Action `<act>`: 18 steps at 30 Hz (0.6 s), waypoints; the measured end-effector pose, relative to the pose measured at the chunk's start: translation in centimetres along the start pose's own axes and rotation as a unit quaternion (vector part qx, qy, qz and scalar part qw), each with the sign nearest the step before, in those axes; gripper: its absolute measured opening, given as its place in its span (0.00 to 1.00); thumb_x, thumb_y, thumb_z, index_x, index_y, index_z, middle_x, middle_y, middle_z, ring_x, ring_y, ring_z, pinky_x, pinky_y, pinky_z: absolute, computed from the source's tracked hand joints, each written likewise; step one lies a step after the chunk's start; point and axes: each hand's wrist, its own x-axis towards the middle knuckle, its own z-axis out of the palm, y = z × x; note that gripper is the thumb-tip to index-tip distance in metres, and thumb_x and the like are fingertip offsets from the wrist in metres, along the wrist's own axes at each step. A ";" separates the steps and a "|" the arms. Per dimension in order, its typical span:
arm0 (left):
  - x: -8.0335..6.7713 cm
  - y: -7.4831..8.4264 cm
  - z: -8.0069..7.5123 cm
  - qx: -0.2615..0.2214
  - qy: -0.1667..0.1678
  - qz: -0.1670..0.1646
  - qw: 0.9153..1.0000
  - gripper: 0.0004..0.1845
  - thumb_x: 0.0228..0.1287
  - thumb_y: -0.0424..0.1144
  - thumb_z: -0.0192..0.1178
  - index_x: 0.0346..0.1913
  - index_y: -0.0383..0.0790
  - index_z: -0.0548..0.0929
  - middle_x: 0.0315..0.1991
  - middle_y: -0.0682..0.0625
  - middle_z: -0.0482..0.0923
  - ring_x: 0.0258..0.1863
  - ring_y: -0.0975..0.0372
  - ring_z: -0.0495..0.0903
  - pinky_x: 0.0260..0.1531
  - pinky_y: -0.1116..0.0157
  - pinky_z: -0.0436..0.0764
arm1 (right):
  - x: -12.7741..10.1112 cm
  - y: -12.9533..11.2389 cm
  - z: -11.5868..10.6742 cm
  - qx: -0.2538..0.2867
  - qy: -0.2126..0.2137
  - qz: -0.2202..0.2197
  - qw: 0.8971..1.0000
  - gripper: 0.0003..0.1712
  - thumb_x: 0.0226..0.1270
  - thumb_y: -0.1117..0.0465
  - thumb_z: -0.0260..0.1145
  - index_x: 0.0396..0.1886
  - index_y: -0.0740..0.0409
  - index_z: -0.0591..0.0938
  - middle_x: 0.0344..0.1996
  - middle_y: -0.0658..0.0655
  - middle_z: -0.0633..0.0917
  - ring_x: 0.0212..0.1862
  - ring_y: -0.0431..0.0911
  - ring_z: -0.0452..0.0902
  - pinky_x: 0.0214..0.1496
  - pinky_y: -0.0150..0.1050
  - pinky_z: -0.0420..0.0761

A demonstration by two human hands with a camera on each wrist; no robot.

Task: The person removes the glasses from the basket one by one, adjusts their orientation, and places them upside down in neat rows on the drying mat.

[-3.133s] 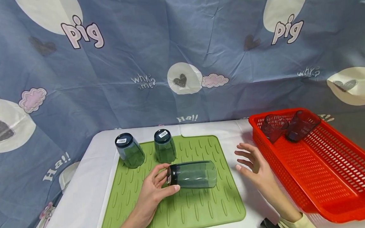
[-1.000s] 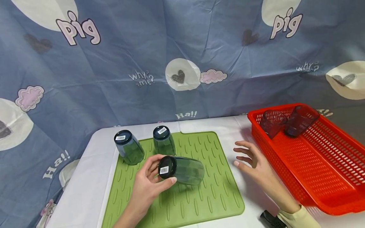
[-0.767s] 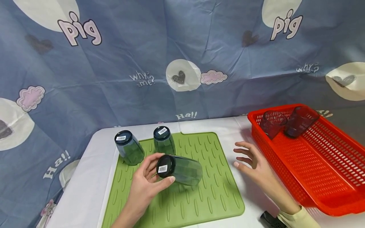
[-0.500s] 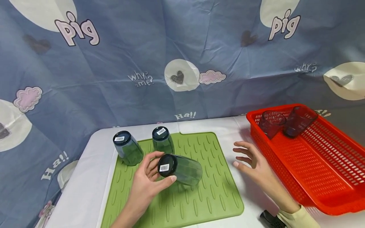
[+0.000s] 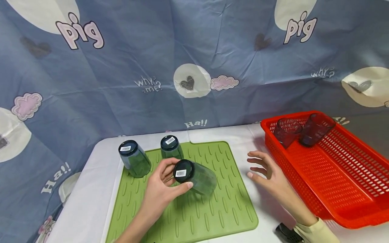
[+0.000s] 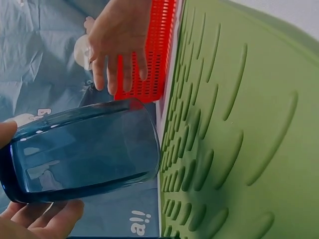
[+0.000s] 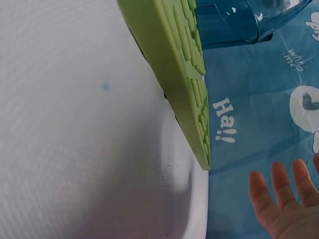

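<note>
My left hand (image 5: 164,185) grips a tinted drinking glass (image 5: 203,179) near its dark base, thumb on one side and fingers on the other. The glass tilts base-up, its mouth pointing down and right, close over the green ribbed mat (image 5: 231,216). In the left wrist view the rim of the glass (image 6: 84,149) comes near the mat. Two matching glasses, one at the far left (image 5: 135,160) and a second glass (image 5: 171,147) beside it, stand upside down on the mat. To the right of the mat, my right hand (image 5: 267,172) is held with fingers spread and nothing in it.
A red perforated basket (image 5: 334,189) stands on the right of the white table (image 5: 91,189). Inside its far end lean two glasses, a left one (image 5: 287,131) and a right one (image 5: 317,130). Behind the table hangs a blue printed cloth (image 5: 136,50).
The held glass has turned from lying sideways to base-up and tilted, its base now facing the head camera. The left hand turned with it; the right hand has stayed nearly in place.
</note>
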 end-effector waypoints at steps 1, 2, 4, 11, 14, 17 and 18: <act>0.1 0.0 0.0 0.001 -0.001 0.002 1.000 0.33 0.44 0.28 0.77 0.56 0.43 0.75 0.53 0.47 0.81 0.54 0.59 0.80 0.54 0.63 0.79 | 0.0 0.0 0.0 -0.001 0.000 0.001 1.000 0.32 0.63 0.73 0.67 0.66 0.61 0.68 0.63 0.59 0.71 0.63 0.57 0.68 0.60 0.39 0.76; 0.2 0.0 0.1 0.001 -0.002 0.005 1.000 0.33 0.44 0.28 0.77 0.56 0.43 0.75 0.53 0.47 0.81 0.54 0.59 0.80 0.53 0.62 0.80 | 0.0 0.0 0.0 -0.002 -0.001 0.002 1.000 0.32 0.63 0.72 0.67 0.66 0.61 0.68 0.63 0.59 0.71 0.63 0.57 0.68 0.60 0.39 0.76; 0.5 0.0 0.2 0.003 -0.002 0.008 1.000 0.33 0.44 0.28 0.77 0.56 0.43 0.75 0.53 0.47 0.81 0.54 0.59 0.80 0.53 0.62 0.80 | 0.0 0.1 -0.1 -0.004 -0.001 0.001 1.000 0.32 0.63 0.73 0.67 0.66 0.61 0.68 0.63 0.59 0.71 0.63 0.57 0.68 0.60 0.39 0.76; 1.5 -0.1 0.7 0.014 -0.006 0.010 1.000 0.33 0.46 0.30 0.77 0.56 0.46 0.75 0.53 0.48 0.81 0.54 0.60 0.80 0.53 0.63 0.80 | 0.0 0.3 -0.3 -0.006 -0.001 -0.004 1.000 0.32 0.63 0.73 0.67 0.66 0.60 0.68 0.63 0.59 0.72 0.63 0.59 0.68 0.60 0.38 0.76; 2.0 -0.1 1.0 0.018 -0.010 0.013 1.000 0.33 0.46 0.31 0.78 0.57 0.46 0.75 0.53 0.49 0.80 0.55 0.60 0.79 0.55 0.63 0.78 | 0.0 0.4 -0.3 -0.006 -0.001 -0.005 1.000 0.32 0.63 0.73 0.67 0.66 0.61 0.68 0.63 0.59 0.72 0.63 0.59 0.68 0.60 0.39 0.76; 2.5 -0.2 1.3 0.028 -0.010 0.017 0.999 0.33 0.45 0.33 0.78 0.56 0.47 0.75 0.53 0.50 0.80 0.55 0.61 0.79 0.57 0.62 0.77 | 0.0 0.4 -0.2 -0.007 -0.001 -0.005 1.000 0.32 0.63 0.73 0.67 0.66 0.61 0.68 0.63 0.59 0.72 0.63 0.58 0.68 0.60 0.39 0.76; 2.7 -0.3 1.4 0.029 -0.010 0.018 0.999 0.33 0.46 0.34 0.79 0.56 0.47 0.75 0.53 0.50 0.80 0.55 0.61 0.79 0.57 0.61 0.77 | 0.0 0.5 -0.2 -0.007 -0.001 -0.003 1.000 0.32 0.63 0.72 0.67 0.66 0.61 0.68 0.63 0.59 0.72 0.63 0.58 0.68 0.60 0.39 0.76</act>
